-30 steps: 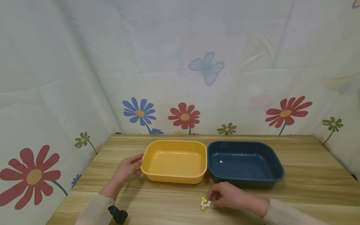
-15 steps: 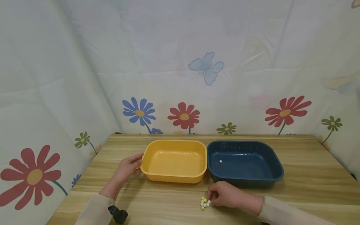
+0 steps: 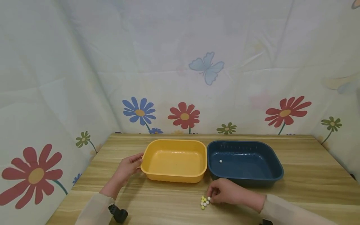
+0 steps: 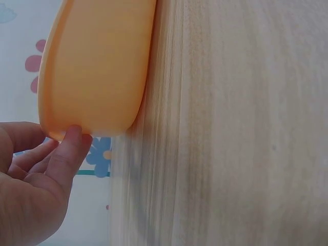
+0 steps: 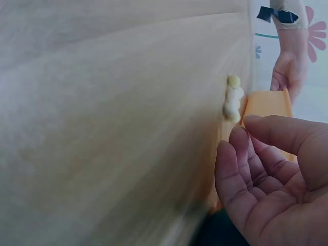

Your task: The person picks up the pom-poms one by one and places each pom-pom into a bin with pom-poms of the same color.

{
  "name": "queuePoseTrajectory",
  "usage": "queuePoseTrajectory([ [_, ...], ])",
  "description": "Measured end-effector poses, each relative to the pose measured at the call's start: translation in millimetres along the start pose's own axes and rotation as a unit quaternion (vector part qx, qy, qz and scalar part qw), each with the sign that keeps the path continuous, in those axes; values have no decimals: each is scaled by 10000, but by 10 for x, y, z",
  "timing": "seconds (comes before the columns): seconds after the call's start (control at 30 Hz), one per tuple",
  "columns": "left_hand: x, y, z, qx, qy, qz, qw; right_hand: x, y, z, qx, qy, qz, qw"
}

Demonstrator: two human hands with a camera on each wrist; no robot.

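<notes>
My left hand [image 3: 127, 168] holds the left end of a yellow basin [image 3: 175, 178], its thumb and fingers at the rim. In the left wrist view the fingertips press against the basin's outer wall [image 4: 102, 77]. My right hand [image 3: 225, 191] is low over the table in front of a dark blue basin [image 3: 244, 179]. Its thumb and index finger pinch a small white ball [image 3: 209, 198] at the edge of a little cluster of white and yellow balls [image 3: 204, 204]. The right wrist view shows the cluster [image 5: 233, 95] just beyond the thumb tip.
One white ball [image 3: 220, 161] lies inside the blue basin, on its left side. Both basins stand side by side on the wood-grain table [image 3: 163, 203]. A cloth printed with flowers [image 3: 184, 116] hangs behind and to the left.
My right hand has shifted slightly away from me, and the white ball at its fingertips has moved the same way. My left hand and both basins have stayed in place.
</notes>
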State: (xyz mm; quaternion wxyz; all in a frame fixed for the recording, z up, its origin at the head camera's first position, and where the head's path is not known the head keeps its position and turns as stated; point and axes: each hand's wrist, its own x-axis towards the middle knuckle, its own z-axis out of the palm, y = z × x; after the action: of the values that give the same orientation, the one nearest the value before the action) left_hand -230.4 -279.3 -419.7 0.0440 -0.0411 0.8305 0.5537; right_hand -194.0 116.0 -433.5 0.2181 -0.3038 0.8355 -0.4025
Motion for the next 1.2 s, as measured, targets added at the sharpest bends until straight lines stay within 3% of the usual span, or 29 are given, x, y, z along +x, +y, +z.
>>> queuePoseTrajectory([
  [0.2,-10,10,8,34,-15,-29,10000,-43,-116,-67,118,-104,178,9997],
  [0.43,-20,19,0,5,-71,39,10000,-91,-268,-212,-91,-91,-226,9997],
  [0.57,-21,9,-4,-23,-93,58,9999,-105,-348,-317,6,-163,-33,9999],
  [0.83,-18,1,-5,-21,-92,60,9999,-128,-512,-619,315,-207,261,9989],
  [1.2,-7,-18,-17,-95,-114,63,9999,-130,-704,-1090,-70,-155,338,9993],
])
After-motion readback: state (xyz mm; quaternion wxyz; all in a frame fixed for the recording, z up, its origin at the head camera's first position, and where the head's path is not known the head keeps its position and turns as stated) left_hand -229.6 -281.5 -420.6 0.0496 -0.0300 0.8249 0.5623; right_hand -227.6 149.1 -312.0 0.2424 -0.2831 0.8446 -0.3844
